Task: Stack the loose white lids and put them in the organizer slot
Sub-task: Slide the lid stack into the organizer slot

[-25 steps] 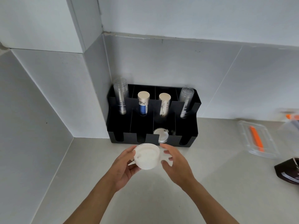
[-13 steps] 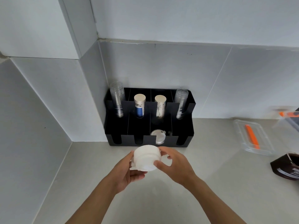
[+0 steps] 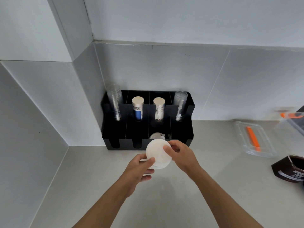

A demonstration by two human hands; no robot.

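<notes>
White, round, nested lid stack (image 3: 158,153) clamped between left hand (image 3: 139,168) and right hand (image 3: 181,156); one lid (image 3: 156,136) in black organizer (image 3: 181,139).

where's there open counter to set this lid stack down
Bare counter left of the hands, up to the side wall, and more between the right hand and the clear container. Crowded: far right edge, and just before the black organizer.

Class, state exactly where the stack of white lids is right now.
In the head view, the stack of white lids is held between the left hand and right hand, just before the black organizer.
</notes>
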